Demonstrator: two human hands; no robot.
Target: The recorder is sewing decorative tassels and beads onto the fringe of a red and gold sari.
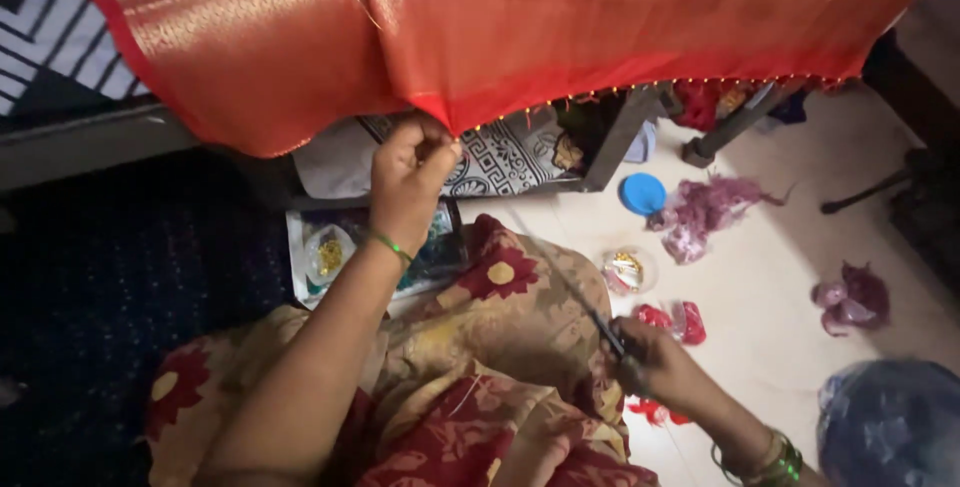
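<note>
Overhead, a red-orange cloth [480, 27] with woven gold bands hung across the top of the view, its lower edge trimmed with small gold beads. Left hand [408, 179] was raised to that edge, fingers closed in a pinch on the hem near the beaded trim. Right hand [650, 357] sat low by the lap, closed around a thin dark tool [607, 332]; a fine thread [550, 262] ran from it up toward the hem. Whether the tool was a needle or a hook, could not tell. Lap covered in floral tan-and-red fabric [500, 307]. On the floor [770, 307]: a blue round lid [642, 193], a clump of pink-purple thread [700, 212], a small clear container of beads [627, 270], red packets [680, 322], another purple bundle [852, 299]. A tray [330, 252] lay just under the left wrist.
</note>
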